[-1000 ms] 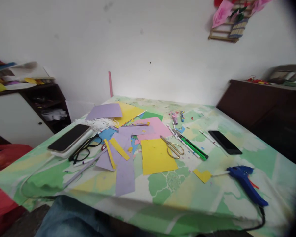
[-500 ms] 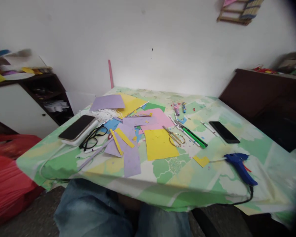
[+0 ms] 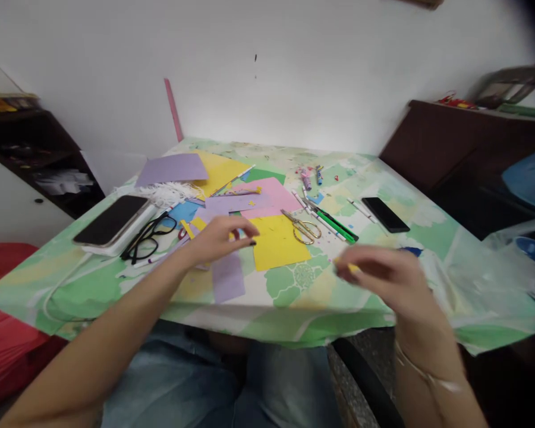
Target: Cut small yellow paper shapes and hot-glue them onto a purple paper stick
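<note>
My left hand (image 3: 225, 238) hovers over the papers left of the yellow square sheet (image 3: 279, 246), its thumb and fingers apart and nothing visible between them. Under and beside it are yellow paper strips (image 3: 187, 229) and a lilac paper strip (image 3: 229, 279). To the right, my right hand (image 3: 386, 276) is somewhat blurred, its fingertips pinched on a small yellow paper piece (image 3: 352, 268). Behind that hand, the blue glue gun (image 3: 412, 251) is almost wholly hidden. Gold-handled scissors (image 3: 304, 229) lie across the yellow sheet's upper corner.
Black glasses (image 3: 149, 238) and a phone (image 3: 113, 220) on a white box lie at the left. A green cutter (image 3: 336, 226) and white-barrelled pens lie mid-table, with another phone (image 3: 386, 214) to the right. A pink sheet (image 3: 267, 193) is further back.
Both my hands have come into view over the table. The right has reached the small yellow piece and covers the glue gun. The view has shifted slightly.
</note>
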